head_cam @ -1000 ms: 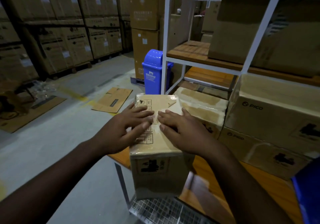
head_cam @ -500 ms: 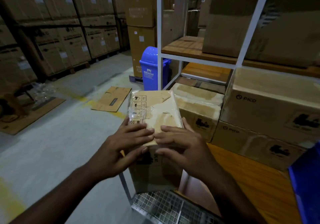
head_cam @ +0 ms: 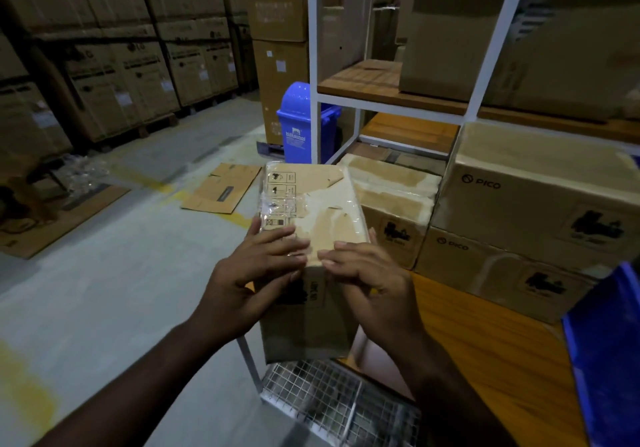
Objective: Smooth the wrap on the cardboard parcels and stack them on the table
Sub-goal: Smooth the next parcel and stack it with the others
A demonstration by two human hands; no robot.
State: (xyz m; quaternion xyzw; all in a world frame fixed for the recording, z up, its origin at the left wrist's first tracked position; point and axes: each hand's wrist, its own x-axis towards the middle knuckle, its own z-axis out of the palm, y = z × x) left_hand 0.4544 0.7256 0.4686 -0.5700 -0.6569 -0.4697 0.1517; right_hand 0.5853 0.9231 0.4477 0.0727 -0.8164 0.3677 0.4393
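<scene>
A tall cardboard parcel in clear shiny wrap stands on end at the left corner of the wooden table. My left hand and my right hand lie side by side over the near edge of its top, fingers spread and pressed on the wrap, palms against its front face. One fingertip of each hand reaches along a side edge of the top. Neither hand holds anything. Two smaller wrapped parcels are stacked just right of it. Behind them stand two large stacked PICO boxes.
A white shelf frame with big cartons rises behind the table. A blue bin stands on the floor beyond. Flattened cardboard lies on the concrete floor to the left. A wire mesh shelf hangs under the table corner.
Both hands have slid toward me along the parcel's top, from its middle to its near edge. The view has shifted slightly.
</scene>
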